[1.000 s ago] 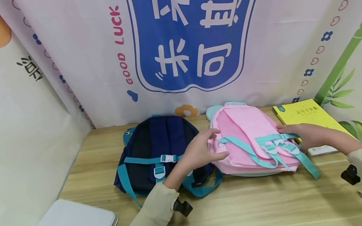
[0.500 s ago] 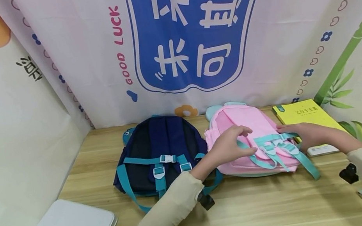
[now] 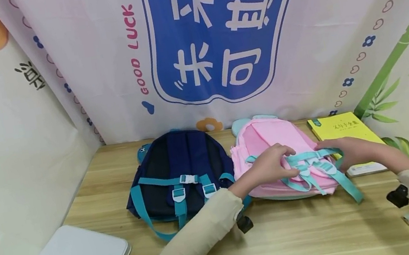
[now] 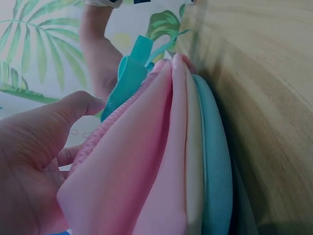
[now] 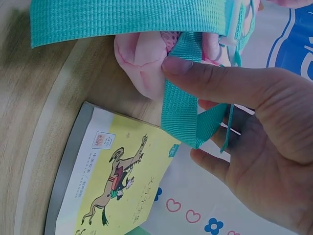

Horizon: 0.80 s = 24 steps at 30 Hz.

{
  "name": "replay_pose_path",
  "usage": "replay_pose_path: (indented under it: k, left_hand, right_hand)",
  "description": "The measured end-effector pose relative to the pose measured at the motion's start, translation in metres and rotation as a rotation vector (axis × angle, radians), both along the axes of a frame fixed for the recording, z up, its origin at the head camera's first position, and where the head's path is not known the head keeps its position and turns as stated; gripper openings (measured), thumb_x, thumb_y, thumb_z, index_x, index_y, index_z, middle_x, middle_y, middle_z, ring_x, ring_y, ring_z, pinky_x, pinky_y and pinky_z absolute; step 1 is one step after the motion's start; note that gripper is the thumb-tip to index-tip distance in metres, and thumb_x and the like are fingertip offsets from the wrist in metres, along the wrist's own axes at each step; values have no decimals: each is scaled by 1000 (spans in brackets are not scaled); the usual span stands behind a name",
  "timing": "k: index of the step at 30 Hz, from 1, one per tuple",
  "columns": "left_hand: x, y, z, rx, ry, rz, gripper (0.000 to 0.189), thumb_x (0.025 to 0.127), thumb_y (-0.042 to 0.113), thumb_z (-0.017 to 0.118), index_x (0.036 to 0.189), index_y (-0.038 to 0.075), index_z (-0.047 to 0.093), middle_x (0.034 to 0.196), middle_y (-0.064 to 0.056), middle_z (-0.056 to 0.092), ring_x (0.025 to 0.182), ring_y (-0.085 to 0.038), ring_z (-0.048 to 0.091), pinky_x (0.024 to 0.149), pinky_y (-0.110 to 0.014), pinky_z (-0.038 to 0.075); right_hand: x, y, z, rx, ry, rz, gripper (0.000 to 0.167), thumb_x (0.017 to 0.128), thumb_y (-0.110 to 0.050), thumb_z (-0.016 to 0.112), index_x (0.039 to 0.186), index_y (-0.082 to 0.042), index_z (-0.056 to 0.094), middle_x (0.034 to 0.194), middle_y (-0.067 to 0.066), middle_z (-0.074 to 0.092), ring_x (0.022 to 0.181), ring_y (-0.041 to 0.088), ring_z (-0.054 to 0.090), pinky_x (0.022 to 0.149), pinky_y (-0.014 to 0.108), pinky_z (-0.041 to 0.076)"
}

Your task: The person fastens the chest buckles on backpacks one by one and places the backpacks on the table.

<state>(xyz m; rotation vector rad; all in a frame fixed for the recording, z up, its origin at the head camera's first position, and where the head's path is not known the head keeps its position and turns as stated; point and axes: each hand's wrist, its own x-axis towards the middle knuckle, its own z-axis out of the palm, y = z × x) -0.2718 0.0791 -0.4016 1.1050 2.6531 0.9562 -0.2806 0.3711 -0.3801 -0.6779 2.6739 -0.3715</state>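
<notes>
Teal strap (image 5: 181, 107) pinched in right hand (image 3: 347, 153); left hand (image 3: 270, 165) unclamped, fingers parted. I'd steady pink backpack (image 3: 290, 134), right of head-frame centre, before pulling.

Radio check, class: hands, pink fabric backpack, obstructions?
Right hand gripping teal webbing strap; left hand, close, contact unclear. Pink fabric backpack lying flat. Navy fabric backpack alongside, nothing blocking.
</notes>
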Motion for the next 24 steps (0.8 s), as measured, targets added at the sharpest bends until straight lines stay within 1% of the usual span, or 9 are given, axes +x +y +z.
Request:
replay_pose_path:
  k: [3,6,9,12,16,18,20,22,24]
  left_hand:
    - [-1,5,-1,-26,18,0,52,89,35,79,133,11,65,131,-2,66,121,-11,62,101,-17,47]
    - [-3,11,-3,-37,35,-8,50,89,34,78,132,10,66,130,-1,68,121,-11,62,101,-16,46]
    - [-4,16,-3,-46,36,-11,49,90,32,77,132,10,66,130,0,70,120,-10,63,100,-16,46]
    - [-3,20,-2,-62,36,-7,50,90,32,76,133,11,66,130,1,70,119,-9,62,99,-15,46]
    - [-2,24,0,-80,53,4,50,89,33,77,133,12,67,128,3,70,118,-7,62,98,-15,46]
    - [-3,27,0,-85,62,4,49,89,33,77,133,12,67,127,3,70,116,-7,62,98,-15,46]
    - [-4,29,-1,-90,68,4,48,90,33,77,132,13,67,125,4,71,113,-6,62,95,-14,47]
    - [-4,32,-1,-95,69,4,48,90,34,76,132,13,67,122,5,71,109,-5,62,92,-13,46]
    - [-5,34,-2,-97,68,4,47,89,33,76,131,13,68,118,5,71,104,-4,61,87,-12,46]
  right_hand:
    - [0,0,2,-7,8,2,81,69,-11,91,141,-4,57,149,32,48,132,54,47,93,58,52]
    - [1,1,4,-15,9,-1,79,70,-11,90,141,-4,58,148,33,48,133,55,46,93,59,52]
    - [2,1,5,-22,12,-5,77,70,-9,89,141,-4,58,149,33,48,134,56,45,93,57,53]
    - [2,2,6,-35,23,9,77,70,-9,89,140,-2,58,147,34,49,133,57,45,93,58,53]
    - [2,3,8,-47,41,18,76,71,-11,90,140,-1,58,144,32,53,130,53,50,93,58,52]
    - [3,4,8,-46,46,11,75,72,-12,90,140,-1,58,143,29,55,129,50,53,93,55,53]
    - [3,3,9,-51,39,-1,74,74,-12,88,141,-1,58,144,28,56,125,45,56,90,50,55]
    - [3,3,10,-54,38,-10,74,75,-13,88,141,-1,57,144,27,56,125,44,57,88,48,55]
    - [3,3,10,-60,40,-16,73,76,-15,87,142,-1,57,144,27,56,125,45,57,89,49,56]
